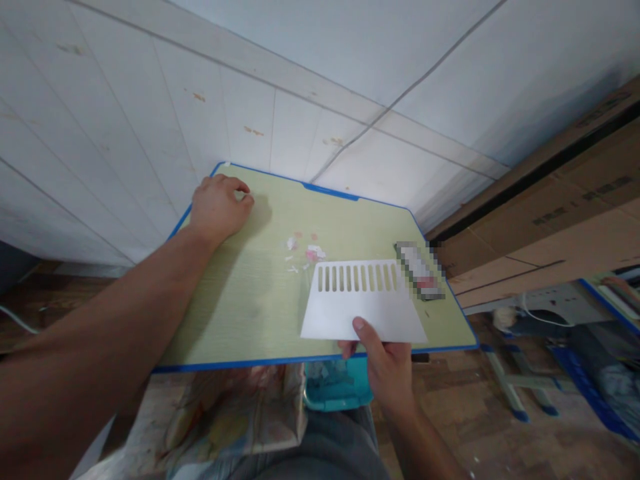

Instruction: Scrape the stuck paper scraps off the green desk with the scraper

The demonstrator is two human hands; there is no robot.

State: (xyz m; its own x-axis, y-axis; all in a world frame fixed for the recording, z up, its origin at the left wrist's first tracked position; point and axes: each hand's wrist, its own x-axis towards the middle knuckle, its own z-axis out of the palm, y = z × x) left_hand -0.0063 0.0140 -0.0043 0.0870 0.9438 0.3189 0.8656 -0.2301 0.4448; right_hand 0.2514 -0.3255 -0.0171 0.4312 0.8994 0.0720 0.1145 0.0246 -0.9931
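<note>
While the right hand (393, 373) pinches the near edge of a white card (363, 313), most of its fingers are hidden under the card. The card, with a row of long slots, is over the front right part of the table (235, 313). Far from it, the left hand (220, 208) curls near the back left corner; I cannot tell if its fingers hold anything. Paper scraps (314, 253) lie just past the card, too small to make out well. A flat thing (421, 272) on the right is all blurry blocks. The table partly hides a blue-green bin (345, 403).
</note>
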